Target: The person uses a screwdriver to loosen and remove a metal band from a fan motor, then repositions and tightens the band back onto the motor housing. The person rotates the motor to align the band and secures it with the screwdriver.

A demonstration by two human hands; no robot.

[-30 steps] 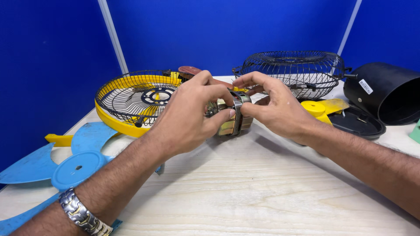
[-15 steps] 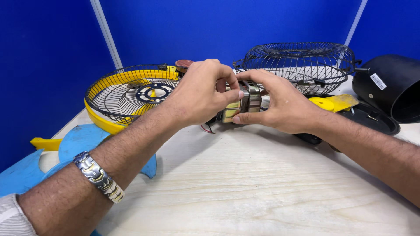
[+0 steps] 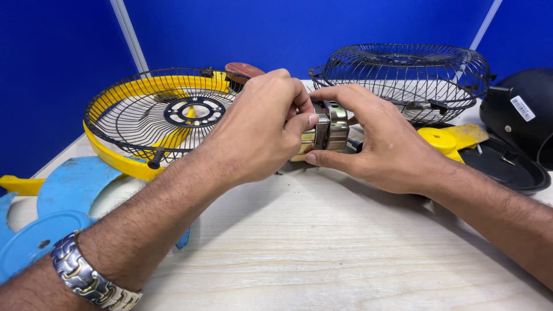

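Held thing: a small metal fan motor (image 3: 327,131) with a silver and brass-coloured body, made of stacked plates; only its middle part shows between the hands.
Place: it is just above the pale wooden table (image 3: 322,253), near the centre, in front of both grilles.
Left hand (image 3: 262,132): fingers curled narrow around the motor's left end, thumb pressing on its side.
Right hand (image 3: 383,141): fingers closed on the motor's right end, thumb under it.
Left side: a round black wire fan grille with yellow rim (image 3: 152,118), a blue plastic fan blade (image 3: 63,201).
Right side: a black domed wire grille (image 3: 403,78), a yellow plastic part (image 3: 446,138), a black round housing (image 3: 518,115).
Wrist: a silver metal watch band (image 3: 86,279).
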